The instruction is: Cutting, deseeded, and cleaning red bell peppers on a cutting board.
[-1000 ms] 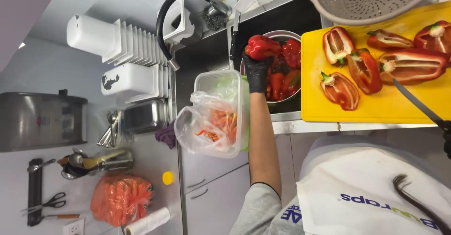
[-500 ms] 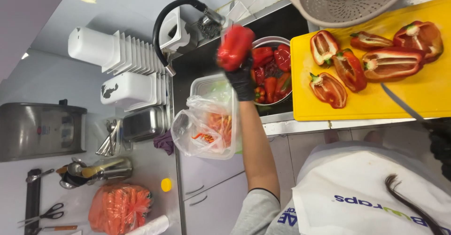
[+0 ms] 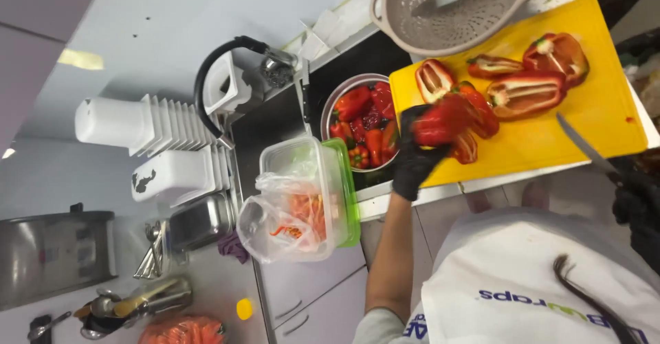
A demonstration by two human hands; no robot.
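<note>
Our left hand (image 3: 418, 153), in a black glove, is clenched around a whole red pepper (image 3: 443, 119) — it sits over the near-left corner of the yellow board (image 3: 605, 120), just above the cut pieces there. Our right hand (image 3: 636, 203), also gloved, grasps a knife (image 3: 581, 145) by the handle; the blade lies across the board's near edge, tip pointing in toward the halves, well apart from the pepper.

On the board we see several pepper halves (image 3: 526, 93), cut side up, seeds showing. One half lies touching the held pepper, partly hidden under it; the rest spread toward the board's far right corner.

Just beside the board's left edge a metal bowl (image 3: 328, 110) sits down in the dark sink, filled with whole red peppers. A beige colander (image 3: 447, 21) overlaps the board's far edge. A black hose tap (image 3: 220, 62) curves over the sink's left side.

At the table's near edge, left of our arm, a clear tub (image 3: 295, 158) with a green lid holds a plastic bag (image 3: 275, 217) with orange scraps inside — the bag spills out over the tub's rim.

Farther left on the table: white stacked containers (image 3: 158, 120), a steel pan (image 3: 199, 224), loose cutlery (image 3: 148, 261).
</note>
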